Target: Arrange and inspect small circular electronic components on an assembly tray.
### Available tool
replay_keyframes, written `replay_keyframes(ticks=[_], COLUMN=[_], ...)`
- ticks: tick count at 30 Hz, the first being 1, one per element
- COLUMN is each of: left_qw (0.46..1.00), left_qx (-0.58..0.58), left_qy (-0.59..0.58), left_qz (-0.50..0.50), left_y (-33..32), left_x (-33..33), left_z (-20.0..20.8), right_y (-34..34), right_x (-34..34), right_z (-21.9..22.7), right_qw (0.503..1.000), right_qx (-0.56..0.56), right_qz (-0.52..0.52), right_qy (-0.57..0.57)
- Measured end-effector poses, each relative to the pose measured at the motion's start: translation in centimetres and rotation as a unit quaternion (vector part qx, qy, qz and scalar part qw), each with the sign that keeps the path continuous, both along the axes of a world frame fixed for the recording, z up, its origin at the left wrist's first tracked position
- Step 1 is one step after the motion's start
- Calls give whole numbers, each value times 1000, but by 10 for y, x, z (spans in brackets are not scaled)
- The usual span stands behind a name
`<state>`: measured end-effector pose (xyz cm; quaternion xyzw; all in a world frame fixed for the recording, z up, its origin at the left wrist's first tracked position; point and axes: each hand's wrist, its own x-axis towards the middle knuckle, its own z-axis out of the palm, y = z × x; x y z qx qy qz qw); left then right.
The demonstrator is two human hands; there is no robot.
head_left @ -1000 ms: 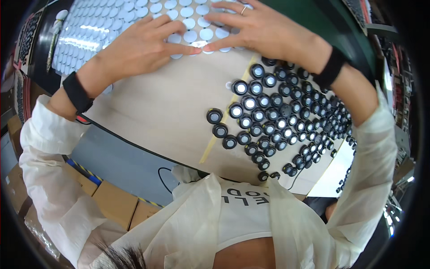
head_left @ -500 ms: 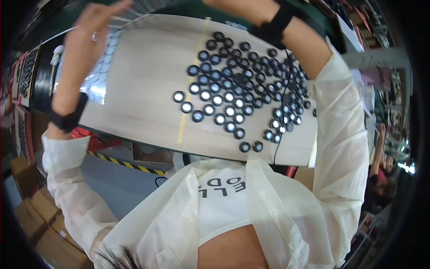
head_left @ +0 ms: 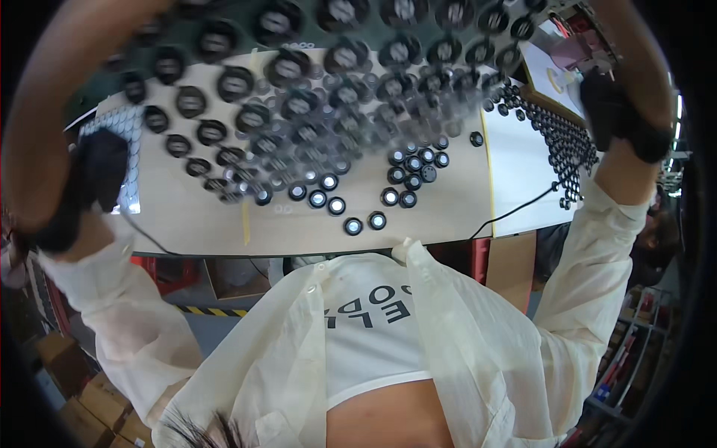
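A clear plastic tray (head_left: 429, 123), smeared by motion, is raised and tilted over the table. Rows of round black parts (head_left: 347, 56) with pale marks fill it. My left hand (head_left: 82, 45) is at the tray's left side and my right hand (head_left: 635, 45) at its right. Both are blurred and cut off by the picture's edge, so their fingertips are hidden; they appear to carry the tray between them. Black bands circle both wrists. Below the tray, loose black round pieces (head_left: 317, 198) with light centres lie on the beige tabletop (head_left: 194, 224), some seen through the plastic.
Pale discs in rows (head_left: 131, 149) lie at the table's left end. Many more black pieces (head_left: 560, 138) crowd a white surface at the right. A black cable (head_left: 515, 210) crosses there. Cardboard boxes (head_left: 104, 399) stand on the floor at the lower left. Another person (head_left: 650, 239) is at the far right.
The filled clear tray has come into view over the table, between my hands. Both arms have spread toward the sides. My view has shifted right, showing more black pieces there.
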<state>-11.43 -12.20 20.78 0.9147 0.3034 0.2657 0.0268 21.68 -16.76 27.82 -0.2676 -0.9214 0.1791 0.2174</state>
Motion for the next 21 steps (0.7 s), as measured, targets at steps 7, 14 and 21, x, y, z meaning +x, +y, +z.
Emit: replay_keyframes(ticks=[7,14,21], left_qw=[954,981,964], left_qx=[-281,-179,-255], left_qy=[-17,51,34], left_qz=[-102,-46,-61], left_y=[41,5,-2], left_x=[103,138,163], left_z=[-191,-229,-245], right_y=[54,17,32], right_x=[70,74,48], right_z=[-222,-289,-305], right_qw=[984,959,941], right_qx=[-123,-88,-143], right_qz=[-127,-268,-307], right_qy=[-28,-1,17])
